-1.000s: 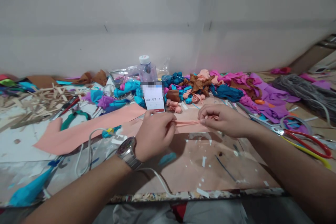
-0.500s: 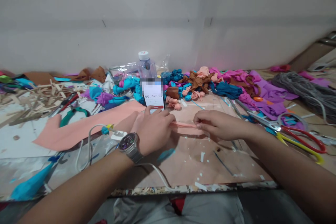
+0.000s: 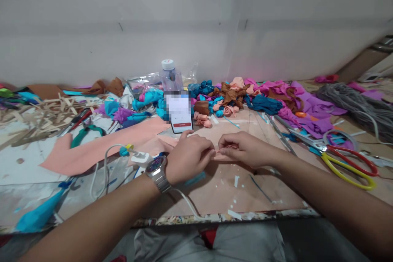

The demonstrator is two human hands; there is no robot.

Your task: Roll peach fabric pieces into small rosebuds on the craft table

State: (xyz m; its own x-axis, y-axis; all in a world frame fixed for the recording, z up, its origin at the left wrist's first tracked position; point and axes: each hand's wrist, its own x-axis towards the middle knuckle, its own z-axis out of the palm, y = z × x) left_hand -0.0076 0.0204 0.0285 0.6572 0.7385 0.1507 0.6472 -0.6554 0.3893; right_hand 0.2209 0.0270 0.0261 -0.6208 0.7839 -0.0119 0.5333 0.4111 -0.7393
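Note:
My left hand (image 3: 189, 157), with a watch on the wrist, is closed at the fingertips over the board. Close beside it, the fingers of my right hand (image 3: 241, 147) are pinched together. Between them runs a narrow strip of peach crepe paper (image 3: 218, 156), gripped by both hands and mostly hidden by the fingers. A larger sheet of the same peach crepe paper (image 3: 107, 143) lies to the left, one end reaching towards my left hand. Just beyond my left hand a phone (image 3: 181, 118) leans upright, its screen lit.
Behind the phone stands a clear bottle (image 3: 171, 77). Crumpled crepe-paper pieces (image 3: 230, 98) pile up along the wall. Scissors (image 3: 346, 163) lie right of my right forearm, green-handled pliers (image 3: 87, 132) left. A white cable (image 3: 106, 168) loops near my watch; grey wire (image 3: 353, 102) is far right.
My left hand has moved right, its finger drawing back from the phone's lower screen. My right hand has shifted slightly left. The hands are closer together, with less of the strip showing between them.

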